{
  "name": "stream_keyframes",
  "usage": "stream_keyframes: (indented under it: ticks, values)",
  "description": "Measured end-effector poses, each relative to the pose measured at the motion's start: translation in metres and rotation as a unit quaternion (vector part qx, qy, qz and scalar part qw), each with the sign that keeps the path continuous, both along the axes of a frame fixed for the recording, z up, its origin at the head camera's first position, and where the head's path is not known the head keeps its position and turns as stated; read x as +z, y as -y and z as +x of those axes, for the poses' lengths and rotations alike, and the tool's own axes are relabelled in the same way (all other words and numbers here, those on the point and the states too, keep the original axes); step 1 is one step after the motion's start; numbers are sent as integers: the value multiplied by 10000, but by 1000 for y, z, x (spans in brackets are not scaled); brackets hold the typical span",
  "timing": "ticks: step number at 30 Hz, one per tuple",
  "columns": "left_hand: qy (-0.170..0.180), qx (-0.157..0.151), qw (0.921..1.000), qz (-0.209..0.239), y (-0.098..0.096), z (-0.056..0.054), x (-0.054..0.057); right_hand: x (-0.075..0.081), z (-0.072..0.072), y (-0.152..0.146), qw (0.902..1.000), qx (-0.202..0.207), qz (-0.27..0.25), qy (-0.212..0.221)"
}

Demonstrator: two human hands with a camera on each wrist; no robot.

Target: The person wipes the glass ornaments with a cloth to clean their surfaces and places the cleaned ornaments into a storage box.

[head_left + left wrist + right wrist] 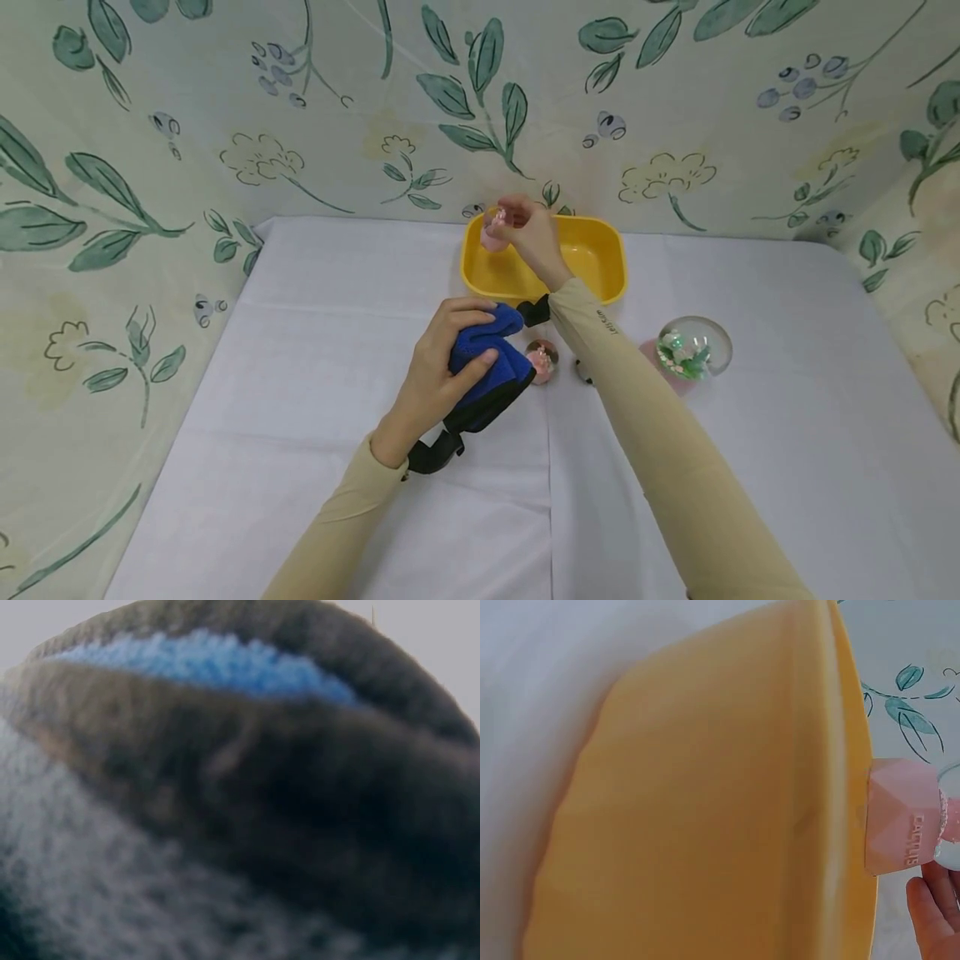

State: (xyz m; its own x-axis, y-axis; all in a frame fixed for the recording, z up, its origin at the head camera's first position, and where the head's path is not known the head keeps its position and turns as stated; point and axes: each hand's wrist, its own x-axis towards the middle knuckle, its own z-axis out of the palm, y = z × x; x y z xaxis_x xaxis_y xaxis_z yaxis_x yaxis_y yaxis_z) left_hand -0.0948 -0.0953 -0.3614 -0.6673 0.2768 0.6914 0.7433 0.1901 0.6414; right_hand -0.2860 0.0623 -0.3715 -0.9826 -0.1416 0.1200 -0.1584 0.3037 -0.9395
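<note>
My left hand (438,367) grips a folded blue cloth (487,354) with a black edge above the table. In the left wrist view the cloth (210,660) fills the picture, dark and blurred. My right hand (536,246) holds a small snow globe (494,233) over the left part of a yellow basin (617,275). The right wrist view shows the globe's faceted pink base (904,817) with raised lettering, beside the basin's rim, and some fingers (934,919) against the globe. A second small pink globe (542,361) is on the table beside the cloth.
A larger snow globe (693,346) with a pink base and green and white figures stands right of my right forearm, which partly covers it. Another small round object (583,372) shows at that sleeve's edge. White cloth (337,275) covers the table; a leaf-patterned curtain (360,108) hangs behind.
</note>
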Motion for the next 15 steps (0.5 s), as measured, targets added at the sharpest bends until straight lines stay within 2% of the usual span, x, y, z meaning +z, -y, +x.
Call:
stream_keyframes:
  ticks: [5,15]
  values:
    - [25,-25,10000,-50,0,0,-1,-5,-2,2,9999,-51,66,118]
    - [19,-69,9999,-98,-1,1,-3,-20,-8,3,9989,-249,382,73]
